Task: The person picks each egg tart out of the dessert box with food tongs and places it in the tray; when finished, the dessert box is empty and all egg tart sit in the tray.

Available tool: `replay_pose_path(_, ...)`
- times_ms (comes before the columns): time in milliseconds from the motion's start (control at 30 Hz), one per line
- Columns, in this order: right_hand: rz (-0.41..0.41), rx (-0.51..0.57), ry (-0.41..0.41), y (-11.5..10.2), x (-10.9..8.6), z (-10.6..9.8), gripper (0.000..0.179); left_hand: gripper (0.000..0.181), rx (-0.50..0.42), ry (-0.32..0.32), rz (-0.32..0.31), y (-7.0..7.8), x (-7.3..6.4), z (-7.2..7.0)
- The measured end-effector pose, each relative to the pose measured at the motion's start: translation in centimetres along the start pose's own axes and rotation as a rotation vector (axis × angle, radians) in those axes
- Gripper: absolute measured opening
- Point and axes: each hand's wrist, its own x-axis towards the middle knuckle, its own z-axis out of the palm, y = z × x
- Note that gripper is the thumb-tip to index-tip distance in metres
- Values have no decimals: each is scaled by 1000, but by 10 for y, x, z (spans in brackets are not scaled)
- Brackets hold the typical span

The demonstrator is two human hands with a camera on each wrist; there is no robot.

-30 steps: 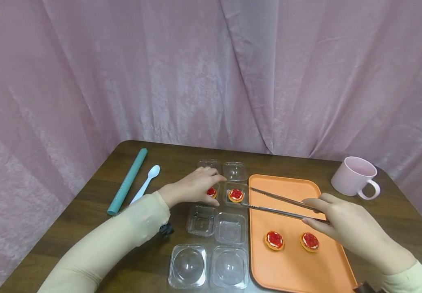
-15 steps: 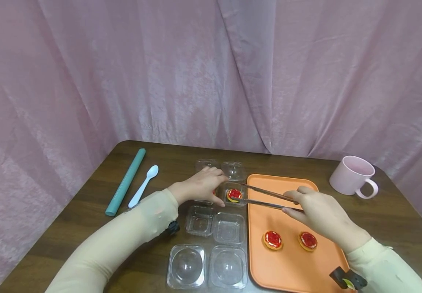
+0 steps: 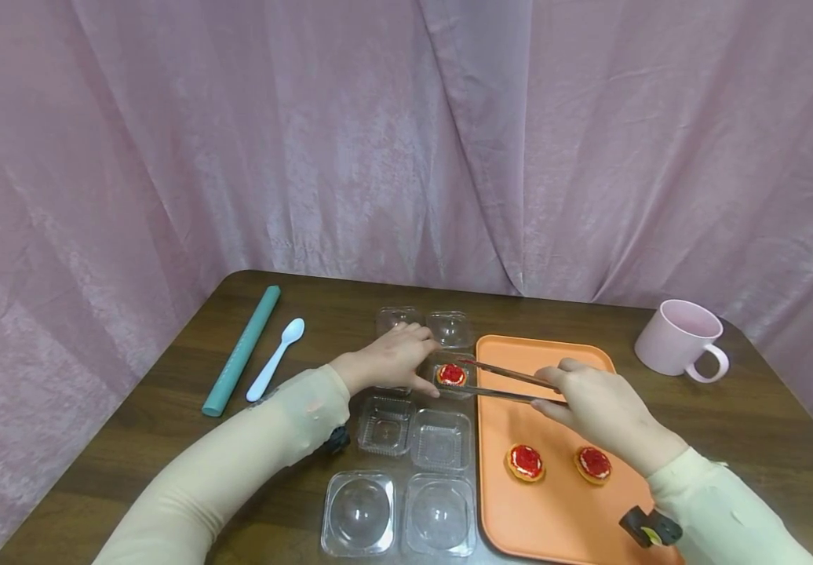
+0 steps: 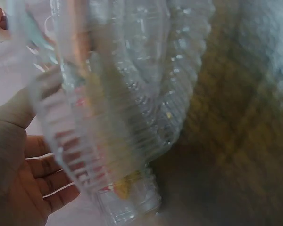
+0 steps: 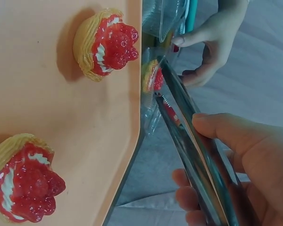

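My right hand (image 3: 593,404) grips metal tongs (image 3: 512,395), the thumb on one arm and fingers on the other. Their tips reach into a clear plastic container (image 3: 464,383), one on each side of a red-topped tart (image 3: 452,375). In the right wrist view a gap shows between the tong arms (image 5: 186,113). My left hand (image 3: 395,357) lies over the neighbouring container on the left, its thumb and fingers spread at the near side of the tart's container. The hand mostly hides that left container and its tart. In the left wrist view, the left fingers (image 4: 49,172) curve loosely behind blurred clear plastic.
An orange tray (image 3: 555,518) on the right bears two red-topped tarts (image 3: 525,463). Two more container bases (image 3: 442,439) and two flat lids (image 3: 360,514) lie nearer me. A pink mug (image 3: 675,337), a pale blue spoon (image 3: 275,361) and a teal roll (image 3: 242,353) stand or lie farther out.
My right hand has moved left, bringing the tong tips from the container's right edge to either side of the tart. My left hand has shifted slightly right.
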Motion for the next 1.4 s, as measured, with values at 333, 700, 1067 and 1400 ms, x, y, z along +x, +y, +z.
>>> replay_pose_path(333,-35,-10,11,0,5,0,31,74,-10,-5,-13,-2,2,7)
replay_pose_path(700,-50,-22,-6,1,9,-3,24,73,-36,-2,-34,1,3,5)
replay_pose_path(1067,-93,-38,1,0,12,-4,21,73,-41,7,-46,1,4,7)
replay_pose_path(1400,-91,-53,17,-1,5,-3,25,73,-42,7,-44,1,5,9)
